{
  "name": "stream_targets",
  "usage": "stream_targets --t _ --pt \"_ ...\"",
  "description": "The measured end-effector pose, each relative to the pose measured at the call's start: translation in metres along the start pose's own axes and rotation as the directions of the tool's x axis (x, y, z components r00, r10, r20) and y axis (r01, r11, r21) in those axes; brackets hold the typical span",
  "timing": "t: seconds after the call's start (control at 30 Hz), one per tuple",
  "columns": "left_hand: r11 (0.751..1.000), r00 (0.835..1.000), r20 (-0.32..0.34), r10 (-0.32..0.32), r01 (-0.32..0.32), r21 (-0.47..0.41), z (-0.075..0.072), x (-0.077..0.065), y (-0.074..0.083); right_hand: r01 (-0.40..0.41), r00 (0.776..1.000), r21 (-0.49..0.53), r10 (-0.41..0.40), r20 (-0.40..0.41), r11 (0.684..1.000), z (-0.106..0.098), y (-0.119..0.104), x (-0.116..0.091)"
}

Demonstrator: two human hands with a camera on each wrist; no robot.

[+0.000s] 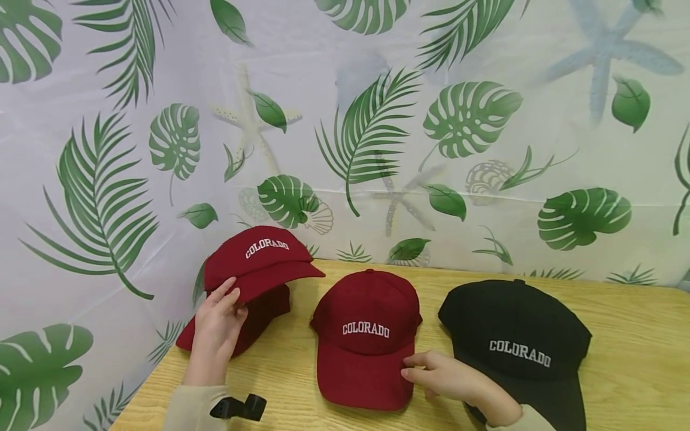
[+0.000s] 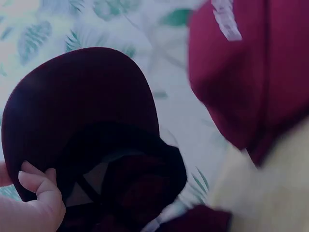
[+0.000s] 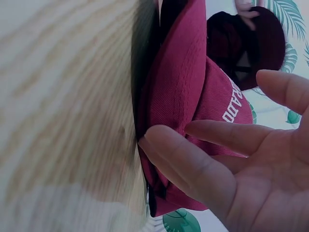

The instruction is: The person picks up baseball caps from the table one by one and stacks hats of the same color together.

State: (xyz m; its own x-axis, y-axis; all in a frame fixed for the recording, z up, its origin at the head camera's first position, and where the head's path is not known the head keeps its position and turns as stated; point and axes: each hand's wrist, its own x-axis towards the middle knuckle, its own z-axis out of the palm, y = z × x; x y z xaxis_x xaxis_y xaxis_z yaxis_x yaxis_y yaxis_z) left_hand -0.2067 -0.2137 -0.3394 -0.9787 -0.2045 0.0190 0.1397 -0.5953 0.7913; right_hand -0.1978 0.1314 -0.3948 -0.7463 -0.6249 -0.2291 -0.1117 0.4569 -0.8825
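Note:
My left hand (image 1: 221, 317) pinches the brim of a red cap (image 1: 261, 257) with white COLORADO lettering. That cap is tilted over a second red cap (image 1: 269, 320) on the table. In the left wrist view the dark underside of the held cap's brim (image 2: 82, 92) faces the camera, and its hollow inside shows below. A third red cap (image 1: 366, 317), also lettered COLORADO, sits in the middle with its brim forward. My right hand (image 3: 260, 164) has its fingers extended and fingertips right at that brim's right edge.
A black COLORADO cap (image 1: 517, 329) sits on the right, partly behind my right forearm. The wooden table (image 1: 291, 383) meets a leaf-print curtain (image 1: 377, 131) at its back and left. A black device (image 1: 239, 407) is strapped at my left cuff.

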Motion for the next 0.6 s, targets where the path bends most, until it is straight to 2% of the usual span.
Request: stream_targets --t 0.1,0.17,0.27,0.37,0.5,0.6 --pt "0.992 0.994 0.112 0.007 0.007 -0.124 0.007 -0.009 0.004 -0.001 1.000 0.006 0.001 0.001 1.000 0.001 -0.002 0.000" --pt "0.979 0.977 0.212 0.014 0.029 -0.199 0.013 -0.015 0.005 0.000 1.000 0.013 0.000 0.000 1.000 0.001 -0.002 -0.001" --pt "0.964 0.933 0.360 0.014 0.083 -0.254 0.022 -0.025 0.006 0.007 1.000 0.019 -0.007 -0.001 1.000 0.001 -0.003 -0.001" --pt "0.957 0.883 0.469 0.022 0.117 -0.265 0.031 -0.035 0.006 0.010 1.000 0.014 -0.010 -0.005 1.000 0.001 -0.004 -0.001" --pt "0.950 0.849 0.527 0.038 0.133 -0.282 0.043 -0.049 0.004 0.018 1.000 -0.004 -0.018 -0.004 1.000 0.001 -0.003 -0.001" --pt "0.948 0.829 0.557 0.047 0.139 -0.286 0.051 -0.056 0.000 0.033 0.999 -0.004 -0.033 0.002 0.999 0.000 -0.002 0.000"
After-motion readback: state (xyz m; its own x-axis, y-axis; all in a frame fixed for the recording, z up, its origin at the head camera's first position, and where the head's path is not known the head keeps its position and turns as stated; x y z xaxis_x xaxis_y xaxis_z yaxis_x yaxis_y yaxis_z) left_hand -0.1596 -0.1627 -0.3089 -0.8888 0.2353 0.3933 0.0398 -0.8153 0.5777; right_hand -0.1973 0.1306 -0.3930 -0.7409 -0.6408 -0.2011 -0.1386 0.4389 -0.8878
